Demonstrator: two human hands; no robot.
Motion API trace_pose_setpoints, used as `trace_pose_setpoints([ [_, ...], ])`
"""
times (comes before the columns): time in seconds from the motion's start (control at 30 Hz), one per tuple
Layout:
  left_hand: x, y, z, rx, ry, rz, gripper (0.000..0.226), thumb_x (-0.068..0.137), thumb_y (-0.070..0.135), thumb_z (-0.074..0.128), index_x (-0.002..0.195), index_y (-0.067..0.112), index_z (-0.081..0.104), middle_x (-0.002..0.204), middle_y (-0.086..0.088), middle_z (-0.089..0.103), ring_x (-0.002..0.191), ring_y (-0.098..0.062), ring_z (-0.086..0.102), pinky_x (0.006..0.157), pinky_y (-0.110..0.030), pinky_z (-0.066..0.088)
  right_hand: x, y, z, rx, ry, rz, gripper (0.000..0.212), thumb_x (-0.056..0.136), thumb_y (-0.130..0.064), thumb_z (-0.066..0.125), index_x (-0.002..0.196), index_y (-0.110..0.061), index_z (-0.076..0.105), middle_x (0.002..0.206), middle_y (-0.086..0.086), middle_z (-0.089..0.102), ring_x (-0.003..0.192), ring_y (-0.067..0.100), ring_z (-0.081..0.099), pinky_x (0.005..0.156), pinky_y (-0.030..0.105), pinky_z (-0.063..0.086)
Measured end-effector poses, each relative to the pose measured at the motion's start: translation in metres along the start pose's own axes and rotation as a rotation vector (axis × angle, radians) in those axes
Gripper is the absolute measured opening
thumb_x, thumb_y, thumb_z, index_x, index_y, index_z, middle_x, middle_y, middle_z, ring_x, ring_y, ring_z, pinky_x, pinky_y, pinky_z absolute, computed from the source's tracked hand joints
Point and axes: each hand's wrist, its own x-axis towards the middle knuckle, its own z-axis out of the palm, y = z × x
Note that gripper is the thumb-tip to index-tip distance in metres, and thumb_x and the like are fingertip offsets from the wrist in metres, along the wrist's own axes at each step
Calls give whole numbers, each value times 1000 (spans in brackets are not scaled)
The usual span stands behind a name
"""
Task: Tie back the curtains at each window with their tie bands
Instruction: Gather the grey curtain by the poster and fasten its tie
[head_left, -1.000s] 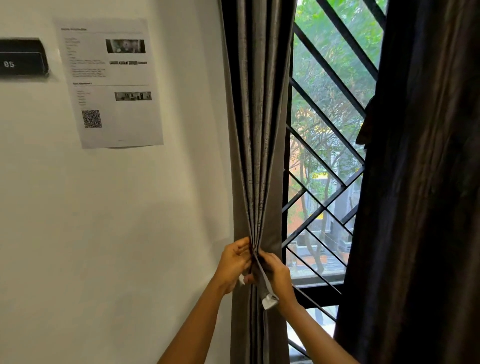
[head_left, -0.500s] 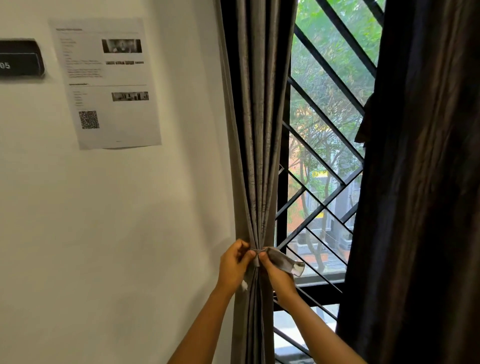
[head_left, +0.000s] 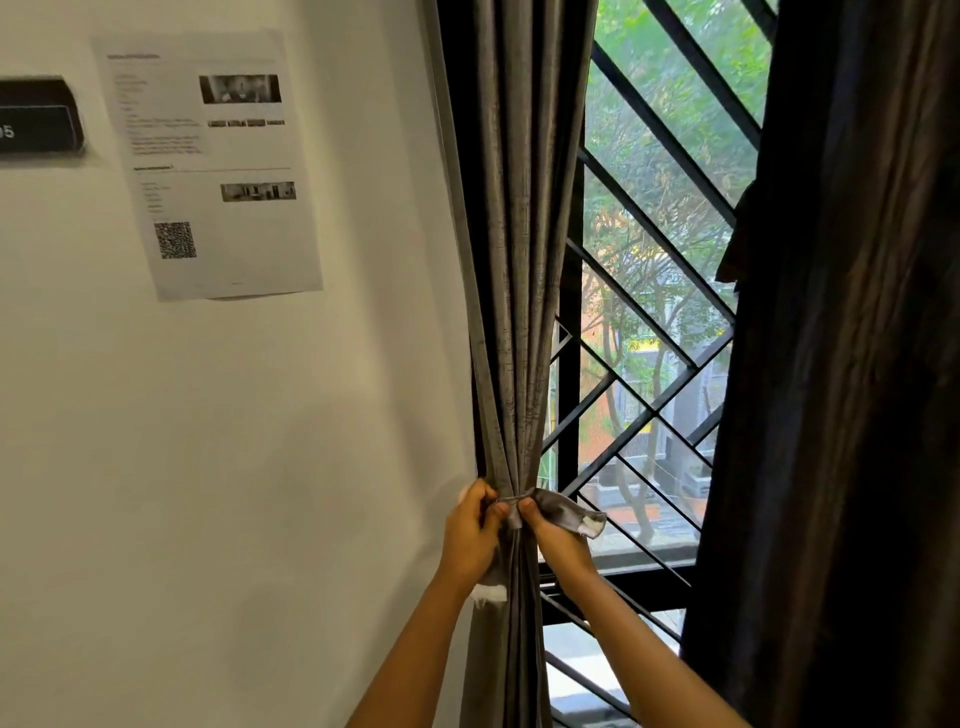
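The grey curtain hangs at the left edge of the window, its folds gathered into a narrow waist low in the view. Both hands meet at that waist. The left hand is on the wall side of the gather, its fingers curled in and pinching the band against the fabric. The right hand is on the window side, thumb and fingers closed on the same band right beside the left hand's fingertips. A thin stretch of band crosses the front of the gather between the 2 hands.

From the right hand, 1 loose end of the band sticks out toward the window, grey with a pale tip, free of the curtain. A second pale end shows below the left hand, against the curtain's edge near the wrist. Whether the band is already knotted cannot be told.

Below the hands the curtain falls straight down out of view. Behind it is a black grille of slanted bars, with trees and buildings outside. A dark curtain fills the right side of the view, hanging loose. On the white wall to the left, a printed sheet with a QR code is stuck up, and a black sign with a 5 sits at the frame's edge.
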Motion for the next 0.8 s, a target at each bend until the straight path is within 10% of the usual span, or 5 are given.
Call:
trace_pose_setpoints([
  [0.4,6,-2,1,-50,1,-84,8,95,10,52,93,18,50,86,-2,68,81,-19,66,74,-37,54,8,12,4,64,-37,-4,14,91,-31,60,101,-23,66,105,11,69,103,24,63,97,44,48],
  [0.57,6,4,-4,-120,-51,-74,23,96,9,51,114,22,49,96,9,67,93,-5,65,75,-15,52,14,9,1,30,1,-28,16,94,-22,56,109,-22,62,100,12,70,96,27,67,85,45,55],
  [0.8,6,-4,-1,-119,-64,-85,19,95,13,53,108,22,64,106,-3,68,102,-16,64,90,-33,53,11,10,4,31,91,16,14,96,-18,53,89,-14,64,79,4,65,74,14,62,62,22,48],
])
